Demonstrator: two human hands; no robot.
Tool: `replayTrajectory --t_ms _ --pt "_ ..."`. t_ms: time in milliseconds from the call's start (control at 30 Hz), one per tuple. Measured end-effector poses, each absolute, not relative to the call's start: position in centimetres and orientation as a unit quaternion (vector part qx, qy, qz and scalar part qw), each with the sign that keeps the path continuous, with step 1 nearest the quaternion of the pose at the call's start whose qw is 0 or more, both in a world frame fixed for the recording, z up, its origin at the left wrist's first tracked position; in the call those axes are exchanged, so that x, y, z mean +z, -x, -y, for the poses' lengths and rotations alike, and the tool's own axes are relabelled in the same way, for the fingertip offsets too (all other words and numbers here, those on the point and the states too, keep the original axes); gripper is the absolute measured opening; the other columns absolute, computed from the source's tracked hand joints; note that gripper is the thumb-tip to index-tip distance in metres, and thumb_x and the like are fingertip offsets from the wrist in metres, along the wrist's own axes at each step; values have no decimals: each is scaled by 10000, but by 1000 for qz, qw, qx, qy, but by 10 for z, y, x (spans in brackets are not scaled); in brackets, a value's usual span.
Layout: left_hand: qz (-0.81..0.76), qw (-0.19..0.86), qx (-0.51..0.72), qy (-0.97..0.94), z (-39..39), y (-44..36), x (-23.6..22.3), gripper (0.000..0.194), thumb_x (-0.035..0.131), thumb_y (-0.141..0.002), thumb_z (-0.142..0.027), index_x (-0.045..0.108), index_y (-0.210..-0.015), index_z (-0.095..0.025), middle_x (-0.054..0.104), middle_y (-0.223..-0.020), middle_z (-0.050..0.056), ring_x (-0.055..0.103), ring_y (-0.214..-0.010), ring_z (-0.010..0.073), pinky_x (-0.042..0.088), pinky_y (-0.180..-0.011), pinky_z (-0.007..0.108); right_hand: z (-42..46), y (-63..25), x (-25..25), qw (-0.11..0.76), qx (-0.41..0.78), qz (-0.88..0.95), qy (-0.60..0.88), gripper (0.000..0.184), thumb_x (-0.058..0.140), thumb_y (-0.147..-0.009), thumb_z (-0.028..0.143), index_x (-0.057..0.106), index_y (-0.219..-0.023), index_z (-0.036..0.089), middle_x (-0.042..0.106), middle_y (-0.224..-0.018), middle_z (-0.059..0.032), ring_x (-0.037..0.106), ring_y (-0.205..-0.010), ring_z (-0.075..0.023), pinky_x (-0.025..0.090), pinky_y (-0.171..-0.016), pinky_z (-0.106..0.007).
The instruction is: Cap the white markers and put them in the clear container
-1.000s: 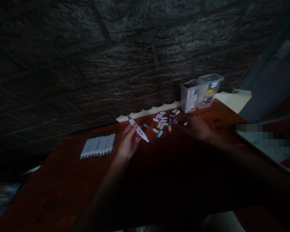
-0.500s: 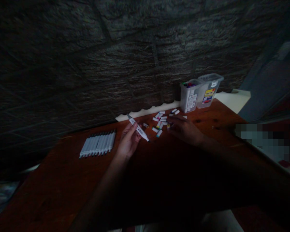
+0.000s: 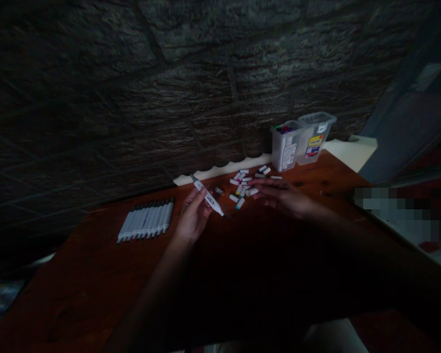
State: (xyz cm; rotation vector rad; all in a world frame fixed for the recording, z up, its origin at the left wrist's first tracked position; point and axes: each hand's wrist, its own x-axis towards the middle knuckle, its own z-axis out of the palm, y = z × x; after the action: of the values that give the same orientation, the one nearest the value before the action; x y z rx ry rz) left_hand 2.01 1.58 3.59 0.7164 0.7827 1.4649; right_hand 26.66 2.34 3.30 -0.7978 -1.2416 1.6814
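Note:
My left hand (image 3: 195, 213) is closed around a white double-ended marker (image 3: 208, 197), its dark uncapped tips showing at both ends. The marker slants from upper left to lower right. My right hand (image 3: 279, 196) reaches over the loose caps from the right. Between its fingertips is a white marker cap (image 3: 252, 192). Several other white caps with coloured ends lie scattered just beyond, among them a green-ended cap (image 3: 239, 203). A single brownish-ended cap (image 3: 219, 191) rests between my two hands.
To the left, a row of several uncapped white markers (image 3: 146, 219) lies side by side on the brown wooden table (image 3: 95, 274). A clear box of markers (image 3: 284, 149) and another clear box (image 3: 314, 139) stand at the back right, near the stone-patterned wall (image 3: 206, 88).
My right hand has drawn its fingers back slightly, and the cap at its fingertips now shows more fully. The left hand holds the marker as before. The view has shifted a little.

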Motion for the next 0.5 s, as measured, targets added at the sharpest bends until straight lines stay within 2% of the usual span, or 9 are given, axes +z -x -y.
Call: replayTrajectory --t_ms 333,433,500 --pt "-337 620 631 -322 -16 -19 36 225 844 -632 -240 686 -781 -182 718 -706 -29 663 -629 83 505 -565 153 -14 -265 46 444 773 380 247 261 681 -798 190 703 -1052 248 691 -904 -9 609 -690 -76 511 -590 -178" --pt "-339 617 622 -343 -15 -19 35 252 862 -605 -257 720 -801 -186 731 -726 -17 663 -635 90 499 -556 158 -14 -264 48 456 777 357 247 253 696 -779 176 720 -1023 237 705 -889 -8 626 -693 -77 525 -595 -164" --pt "-344 608 606 -380 -13 -20 35 259 871 -591 -263 741 -801 -184 748 -773 6 675 -677 107 507 -585 171 -14 -263 48 467 766 357 259 226 702 -774 177 728 -992 235 722 -952 -18 656 -753 -95 549 -637 -181"
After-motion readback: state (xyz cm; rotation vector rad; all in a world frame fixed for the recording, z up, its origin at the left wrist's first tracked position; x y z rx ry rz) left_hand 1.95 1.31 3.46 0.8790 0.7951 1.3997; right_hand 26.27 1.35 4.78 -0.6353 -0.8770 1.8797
